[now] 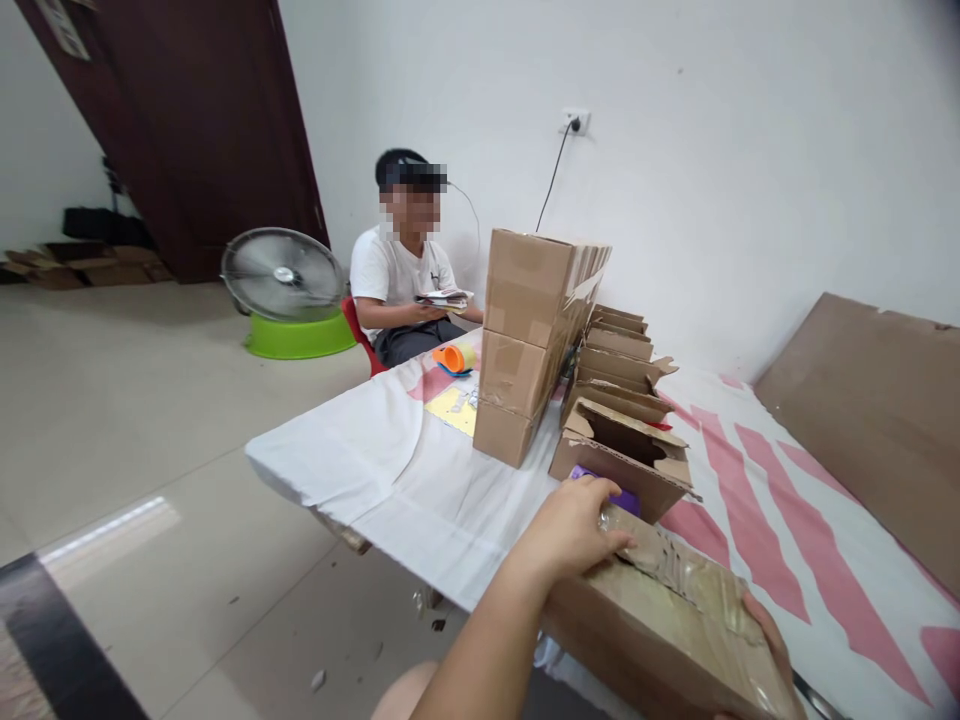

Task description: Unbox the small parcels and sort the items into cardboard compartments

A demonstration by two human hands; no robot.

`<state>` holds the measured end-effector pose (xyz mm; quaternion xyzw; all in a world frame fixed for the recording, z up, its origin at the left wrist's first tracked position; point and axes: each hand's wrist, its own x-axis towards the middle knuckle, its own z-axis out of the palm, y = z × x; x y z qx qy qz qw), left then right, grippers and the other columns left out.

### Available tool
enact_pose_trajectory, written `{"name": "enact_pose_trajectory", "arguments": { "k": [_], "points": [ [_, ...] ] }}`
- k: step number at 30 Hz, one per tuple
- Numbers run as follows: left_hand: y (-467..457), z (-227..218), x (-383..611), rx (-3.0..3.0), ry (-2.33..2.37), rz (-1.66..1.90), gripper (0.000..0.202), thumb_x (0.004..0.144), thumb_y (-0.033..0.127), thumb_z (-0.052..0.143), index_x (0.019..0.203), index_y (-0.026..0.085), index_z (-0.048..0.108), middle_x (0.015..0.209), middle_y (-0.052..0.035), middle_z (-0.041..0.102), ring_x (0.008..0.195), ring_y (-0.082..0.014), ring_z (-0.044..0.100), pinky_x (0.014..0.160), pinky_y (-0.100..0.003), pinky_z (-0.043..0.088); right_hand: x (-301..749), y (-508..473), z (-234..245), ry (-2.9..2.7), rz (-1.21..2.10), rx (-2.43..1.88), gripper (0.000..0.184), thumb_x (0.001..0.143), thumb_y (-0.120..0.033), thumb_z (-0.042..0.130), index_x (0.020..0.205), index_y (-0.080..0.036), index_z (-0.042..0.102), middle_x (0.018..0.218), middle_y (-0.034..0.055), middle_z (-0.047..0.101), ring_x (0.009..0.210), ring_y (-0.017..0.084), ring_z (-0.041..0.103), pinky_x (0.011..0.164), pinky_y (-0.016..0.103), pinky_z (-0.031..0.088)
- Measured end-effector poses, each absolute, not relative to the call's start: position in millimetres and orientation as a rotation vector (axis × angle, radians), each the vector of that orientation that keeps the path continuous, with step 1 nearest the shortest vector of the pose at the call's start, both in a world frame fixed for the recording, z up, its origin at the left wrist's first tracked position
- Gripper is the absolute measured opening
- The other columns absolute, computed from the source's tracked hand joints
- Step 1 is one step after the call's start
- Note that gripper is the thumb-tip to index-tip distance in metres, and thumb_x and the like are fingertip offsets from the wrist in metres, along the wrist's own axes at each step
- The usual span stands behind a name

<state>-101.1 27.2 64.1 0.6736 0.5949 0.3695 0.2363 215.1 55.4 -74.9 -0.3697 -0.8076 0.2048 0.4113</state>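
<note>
At six o'clock, nearest the camera, a cardboard box (667,620) sits tilted at the table's near edge, held at both ends. The left hand (574,530) is at its eleven o'clock corner, with the fingers curled over the raised flap and pinching it. The right hand (771,640) cups the four o'clock end. Only a sliver of it shows, so I cannot tell how firmly it closes.

The box looks light and fairly stiff. Its top is creased and covered in glossy tape (697,580), which is probably slippery, so the bare board edges and corners seem the surer hold. The flap would likely bend under load.

Just past the left fingers lies a purple object (626,500). Whether it sits in the held box or on the cloth (420,480) is unclear.

At twelve o'clock stands an open carton (637,480) with its flaps up and a dark inside whose contents are hidden. More open cartons (619,365) line up behind it. To their left, at eleven o'clock, is a stack of closed boxes (525,340).

Farther off are an orange cup (452,357), a seated co-worker (397,280) and, at ten o'clock, a floor fan (283,272).
</note>
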Motion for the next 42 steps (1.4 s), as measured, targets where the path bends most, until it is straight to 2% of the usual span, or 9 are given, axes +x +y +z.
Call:
{"name": "enact_pose_trajectory", "arguments": {
  "k": [10, 15, 22, 24, 26, 28, 30, 33, 42],
  "points": [
    [37, 58, -103, 1.727, 1.651, 1.105, 0.048, 0.069, 0.042, 0.074, 0.112, 0.021, 0.065, 0.113, -0.0071, 0.068, 0.105, -0.027, 0.061, 0.092, -0.039, 0.048, 212, 76, -80, -1.997, 0.62, -0.919, 0.1, 0.063, -0.059, 0.07, 0.145, -0.026, 0.025, 0.142, 0.0126, 0.039, 0.125, 0.041, 0.043, 0.097, 0.048, 0.041],
    [47, 51, -105, 1.638, 1.68, 1.183, 0.043, 0.067, 0.041, 0.075, 0.105, 0.022, 0.067, 0.107, -0.0057, 0.069, 0.101, -0.026, 0.062, 0.09, -0.038, 0.048, 203, 91, -75, -1.955, 0.688, -0.901, 0.099, 0.061, -0.064, 0.07, 0.142, -0.027, 0.029, 0.137, 0.0124, 0.044, 0.121, 0.039, 0.048, 0.096, 0.048, 0.043],
    [52, 50, -110, 1.522, 1.614, 1.434, 0.029, 0.076, 0.034, 0.067, 0.1, 0.018, 0.065, 0.112, -0.0088, 0.066, 0.106, -0.0232, 0.06, 0.096, -0.036, 0.046, 191, 89, -63, -1.921, 0.805, -0.873, 0.104, 0.058, -0.068, 0.072, 0.142, -0.026, 0.025, 0.136, 0.0147, 0.043, 0.123, 0.038, 0.047, 0.102, 0.053, 0.039],
    [44, 53, -116, 1.512, 1.626, 1.407, 0.037, 0.077, 0.037, 0.066, 0.108, 0.018, 0.063, 0.12, -0.0106, 0.062, 0.108, -0.0243, 0.059, 0.095, -0.037, 0.047, 188, 86, -60, -1.909, 0.866, -0.857, 0.105, 0.058, -0.068, 0.072, 0.142, -0.027, 0.023, 0.137, 0.0148, 0.042, 0.124, 0.037, 0.046, 0.104, 0.054, 0.037],
    [33, 58, -125, 1.518, 1.647, 1.223, 0.058, 0.075, 0.045, 0.067, 0.125, 0.019, 0.054, 0.13, -0.0129, 0.056, 0.105, -0.026, 0.061, 0.091, -0.039, 0.05, 187, 83, -57, -1.903, 0.91, -0.832, 0.105, 0.058, -0.066, 0.074, 0.142, -0.028, 0.023, 0.138, 0.0142, 0.042, 0.126, 0.036, 0.045, 0.105, 0.054, 0.035],
    [23, 64, -133, 1.53, 1.646, 0.981, 0.078, 0.071, 0.052, 0.069, 0.137, 0.022, 0.042, 0.129, -0.0138, 0.057, 0.1, -0.0276, 0.064, 0.087, -0.041, 0.051, 186, 82, -54, -1.904, 0.938, -0.815, 0.104, 0.058, -0.063, 0.076, 0.141, -0.03, 0.023, 0.139, 0.0132, 0.041, 0.127, 0.035, 0.043, 0.107, 0.054, 0.033],
    [18, 67, -137, 1.569, 1.597, 0.848, 0.086, 0.068, 0.052, 0.072, 0.141, 0.025, 0.036, 0.125, -0.0118, 0.061, 0.105, -0.0297, 0.063, 0.089, -0.041, 0.051, 185, 82, -52, -1.901, 0.962, -0.813, 0.104, 0.058, -0.062, 0.076, 0.141, -0.031, 0.022, 0.139, 0.0125, 0.04, 0.128, 0.034, 0.043, 0.108, 0.053, 0.032],
    [21, 67, -136, 1.606, 1.555, 0.835, 0.084, 0.069, 0.048, 0.072, 0.142, 0.026, 0.036, 0.131, -0.0097, 0.059, 0.116, -0.0306, 0.057, 0.094, -0.041, 0.048, 184, 85, -50, -1.901, 0.985, -0.831, 0.106, 0.058, -0.063, 0.076, 0.142, -0.031, 0.02, 0.138, 0.0128, 0.041, 0.127, 0.034, 0.044, 0.106, 0.052, 0.034],
    [43, 51, -138, 1.429, 1.53, 1.042, 0.078, 0.076, 0.046, 0.067, 0.142, 0.019, 0.035, 0.127, -0.0121, 0.061, 0.116, -0.0273, 0.058, 0.095, -0.039, 0.049, 170, 118, -47, -1.969, 0.949, -0.792, 0.111, 0.058, -0.065, 0.075, 0.146, -0.029, 0.016, 0.136, 0.0135, 0.043, 0.124, 0.036, 0.045, 0.103, 0.052, 0.038]
  ]
}}
